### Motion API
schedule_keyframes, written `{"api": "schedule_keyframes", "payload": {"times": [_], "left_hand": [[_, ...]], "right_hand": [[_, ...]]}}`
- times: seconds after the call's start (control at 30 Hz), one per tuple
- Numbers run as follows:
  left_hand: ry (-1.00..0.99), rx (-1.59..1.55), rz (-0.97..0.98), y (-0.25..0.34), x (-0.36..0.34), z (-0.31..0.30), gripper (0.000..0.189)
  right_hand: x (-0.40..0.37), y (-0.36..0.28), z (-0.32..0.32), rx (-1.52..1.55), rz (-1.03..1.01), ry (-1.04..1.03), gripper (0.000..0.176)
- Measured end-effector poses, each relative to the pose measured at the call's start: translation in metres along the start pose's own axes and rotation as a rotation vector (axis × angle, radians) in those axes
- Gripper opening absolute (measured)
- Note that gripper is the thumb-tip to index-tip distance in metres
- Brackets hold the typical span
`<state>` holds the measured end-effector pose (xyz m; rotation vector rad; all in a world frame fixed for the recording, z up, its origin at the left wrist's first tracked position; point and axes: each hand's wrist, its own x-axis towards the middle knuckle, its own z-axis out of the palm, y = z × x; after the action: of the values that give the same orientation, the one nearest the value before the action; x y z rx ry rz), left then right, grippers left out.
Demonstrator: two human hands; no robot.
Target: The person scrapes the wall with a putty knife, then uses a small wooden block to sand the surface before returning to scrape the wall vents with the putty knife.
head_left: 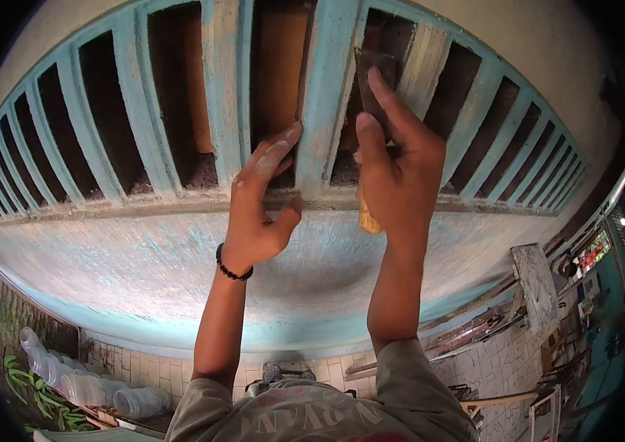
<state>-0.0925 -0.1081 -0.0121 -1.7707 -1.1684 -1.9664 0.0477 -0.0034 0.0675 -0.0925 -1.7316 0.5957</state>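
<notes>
My right hand (pixel 404 162) grips a putty knife with a dark flat blade (pixel 376 65) and a yellowish handle (pixel 370 219). Its index finger is stretched along the blade, which lies beside the edge of a blue-painted slat (pixel 325 96). On the other side of that slat, my left hand (pixel 261 195) is open, thumb apart, with white dust on its fingers. Its fingertips rest at or very near the slat's lower left edge. A black beaded bracelet (pixel 233 269) circles the left wrist. Paint is worn off in patches on several slats, including a bare one (pixel 424 62) to the right.
A ledge (pixel 180 208) runs under the slats, above a wall (pixel 202 239) with patchy whitish and blue paint. Stacked clear plastic containers (pixel 84 387) lie at lower left by green leaves (pixel 32 390). A grey board (pixel 537 287) and lengths of wood stand at right on the tiled floor (pixel 500 361).
</notes>
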Motion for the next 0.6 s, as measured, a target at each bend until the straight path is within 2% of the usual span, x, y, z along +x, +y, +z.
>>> {"api": "schedule_keyframes", "payload": {"times": [0.17,0.37,0.5,0.6], "left_hand": [[-0.009,0.002,0.005,0.001,0.001,-0.001,0.081],[-0.009,-0.004,-0.027,0.004,0.001,-0.001,0.081],[-0.104,0.015,-0.022,0.0,0.001,-0.007,0.088],[-0.1,0.035,-0.018,0.001,0.001,-0.006,0.087]], "right_hand": [[-0.011,0.008,0.005,0.018,-0.035,0.035,0.041],[0.008,-0.012,0.0,0.001,0.044,-0.002,0.042],[0.005,0.001,0.001,-0.021,-0.039,0.016,0.042],[0.023,-0.001,0.002,-0.05,-0.069,0.012,0.044]]}}
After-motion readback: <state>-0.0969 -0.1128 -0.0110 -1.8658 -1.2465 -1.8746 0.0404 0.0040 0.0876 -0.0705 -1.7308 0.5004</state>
